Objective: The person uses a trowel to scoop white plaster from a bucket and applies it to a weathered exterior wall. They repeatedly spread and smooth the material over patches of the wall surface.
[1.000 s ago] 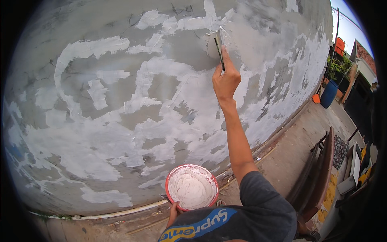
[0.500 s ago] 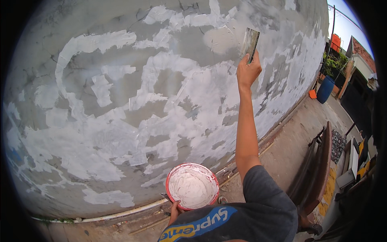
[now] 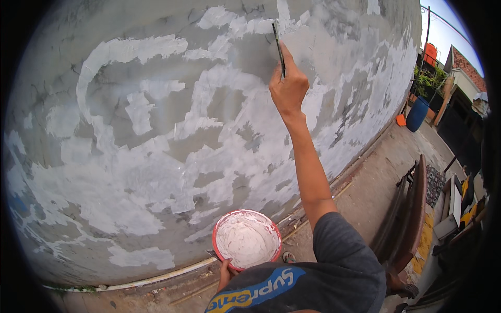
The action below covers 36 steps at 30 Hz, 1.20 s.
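Note:
My right hand (image 3: pixel 289 91) is raised at the upper middle, its fingers closed on a putty knife (image 3: pixel 278 49). The blade shows nearly edge-on, its tip at or close against the grey wall (image 3: pixel 245 55) beside pale filler streaks. Low in the middle, a red-rimmed basin (image 3: pixel 215 241) holds thick whitish filler (image 3: pixel 248 240). My left hand (image 3: pixel 225 272) grips its near left rim, with the thumb over the edge; the other fingers are hidden below. A dark flat piece (image 3: pixel 213 255), perhaps another blade, juts out next to that thumb.
Patchy white filler covers much of the wall. A pale pipe (image 3: pixel 151 277) runs along its foot. To the right stand a brown bench (image 3: pixel 412 219) and a blue barrel (image 3: pixel 418 115), with an orange object (image 3: pixel 400 120) beside the barrel. Several piled items lie beyond the bench.
My right hand has swung left across the wall with the putty knife. The blade has turned from showing its flat face to nearly edge-on. My left hand and the basin have hardly moved.

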Motion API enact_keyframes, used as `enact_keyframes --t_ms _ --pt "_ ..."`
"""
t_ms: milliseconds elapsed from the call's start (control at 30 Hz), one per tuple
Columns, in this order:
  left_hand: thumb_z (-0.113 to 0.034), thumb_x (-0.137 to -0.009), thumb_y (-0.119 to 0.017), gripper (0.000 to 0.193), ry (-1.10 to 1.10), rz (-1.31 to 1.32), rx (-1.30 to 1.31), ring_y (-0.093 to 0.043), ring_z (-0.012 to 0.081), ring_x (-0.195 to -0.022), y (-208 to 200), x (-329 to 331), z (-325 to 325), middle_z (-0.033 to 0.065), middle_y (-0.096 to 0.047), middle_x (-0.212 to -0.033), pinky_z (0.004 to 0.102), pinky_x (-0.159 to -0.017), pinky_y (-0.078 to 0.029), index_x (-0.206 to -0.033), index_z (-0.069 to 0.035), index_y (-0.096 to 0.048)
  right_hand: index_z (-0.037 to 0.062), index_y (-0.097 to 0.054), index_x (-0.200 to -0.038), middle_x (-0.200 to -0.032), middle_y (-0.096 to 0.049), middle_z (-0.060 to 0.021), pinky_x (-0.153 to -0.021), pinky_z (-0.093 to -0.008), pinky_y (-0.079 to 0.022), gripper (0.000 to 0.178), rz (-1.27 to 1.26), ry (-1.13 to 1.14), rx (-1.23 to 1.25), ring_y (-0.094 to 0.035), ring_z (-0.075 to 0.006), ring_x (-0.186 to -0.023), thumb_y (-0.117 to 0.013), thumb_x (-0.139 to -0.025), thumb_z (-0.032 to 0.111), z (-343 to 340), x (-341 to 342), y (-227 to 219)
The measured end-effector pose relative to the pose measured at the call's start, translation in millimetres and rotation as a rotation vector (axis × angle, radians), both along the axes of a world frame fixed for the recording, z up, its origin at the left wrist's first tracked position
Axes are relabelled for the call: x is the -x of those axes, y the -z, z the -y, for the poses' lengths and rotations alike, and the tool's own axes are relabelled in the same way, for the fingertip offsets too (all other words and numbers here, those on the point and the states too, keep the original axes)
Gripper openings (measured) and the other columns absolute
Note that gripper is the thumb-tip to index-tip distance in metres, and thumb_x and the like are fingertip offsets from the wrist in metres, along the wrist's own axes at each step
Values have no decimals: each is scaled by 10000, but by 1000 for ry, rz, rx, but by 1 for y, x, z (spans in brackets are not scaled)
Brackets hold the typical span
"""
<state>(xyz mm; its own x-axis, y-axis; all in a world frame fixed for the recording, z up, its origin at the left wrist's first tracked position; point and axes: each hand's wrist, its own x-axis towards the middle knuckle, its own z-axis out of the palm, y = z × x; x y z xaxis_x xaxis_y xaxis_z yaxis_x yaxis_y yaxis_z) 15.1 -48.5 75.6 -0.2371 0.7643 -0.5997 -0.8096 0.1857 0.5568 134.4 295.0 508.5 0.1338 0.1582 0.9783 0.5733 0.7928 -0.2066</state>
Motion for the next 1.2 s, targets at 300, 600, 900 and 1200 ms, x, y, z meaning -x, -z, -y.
enact_keyframes --t_ms 300,600,900,1200 --pt "-250 -823 -545 535 27 27 -21 -624 335 -1003 -11 7 14 163 -600 -1167 454 -823 -535 -1311 -62 -430 22 -614 -1142 -861 -685 -221 -673 -420 -500 290 -452 200 73 -660 -402 -745 -515 -870 36 -53 -66 0" --pt "-270 -816 -551 601 43 112 -2 -558 366 -1118 13 26 28 167 -550 -1238 496 -915 -489 -1359 -77 -381 49 -620 -1173 -861 -686 -209 -702 -420 -507 352 -375 203 72 -664 -382 -780 -530 -834 20 -54 -41 -17" --pt "-224 -802 -570 626 -39 71 -97 -544 367 -1131 8 22 16 163 -506 -1284 506 -917 -486 -1374 -92 -353 71 -579 -1276 -1098 -676 -163 -702 -351 -534 518 1 102 -260 -678 -322 -851 -567 -780 -81 -17 25 22" --pt "-185 -803 -571 588 43 33 -16 -567 357 -1089 -22 5 5 134 -537 -1246 496 -877 -510 -1351 -102 -374 77 -618 -1242 -1094 -678 -171 -747 -353 -533 511 -193 105 -117 -692 -319 -855 -515 -775 -103 -49 -14 -19"
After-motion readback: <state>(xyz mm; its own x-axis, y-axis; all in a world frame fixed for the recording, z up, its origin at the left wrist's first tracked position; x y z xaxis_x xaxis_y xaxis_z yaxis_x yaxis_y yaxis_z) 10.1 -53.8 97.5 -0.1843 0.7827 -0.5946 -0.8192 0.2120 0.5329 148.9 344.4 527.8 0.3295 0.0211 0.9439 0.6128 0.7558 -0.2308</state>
